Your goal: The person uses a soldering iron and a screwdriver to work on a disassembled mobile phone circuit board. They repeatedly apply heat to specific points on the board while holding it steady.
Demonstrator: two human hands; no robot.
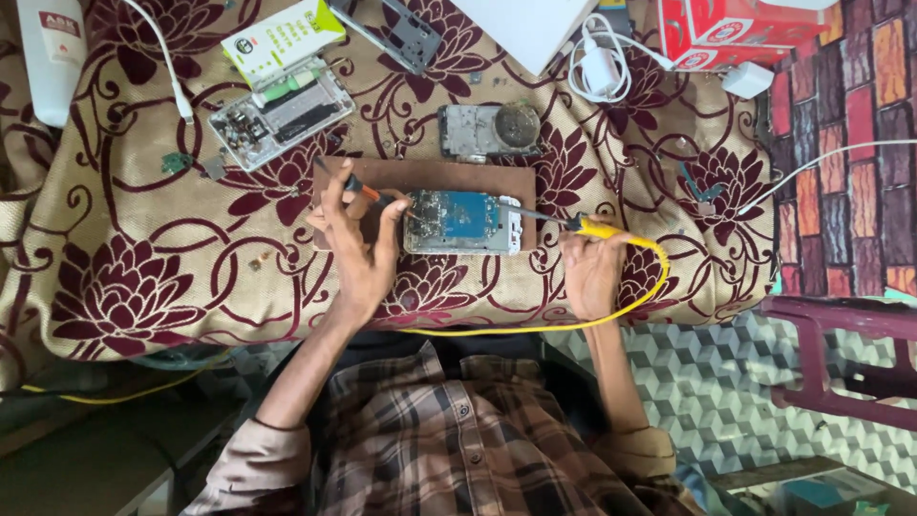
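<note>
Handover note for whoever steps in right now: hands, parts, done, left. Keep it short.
Left hand: grips a slim orange-and-black hand tool, tip at the left end of the opened phone with exposed blue circuit board.
Right hand: holds the yellow-handled soldering iron, its dark tip at the board's right edge.
The phone lies on a brown rectangular work board over the floral cloth.
Done: phone is open, board exposed.
Left: work on the board continues; the joint itself is too small to judge.

It was a small phone repair bench: opened phones lay on a flowered cloth, beside a soldering iron and chargers.
</note>
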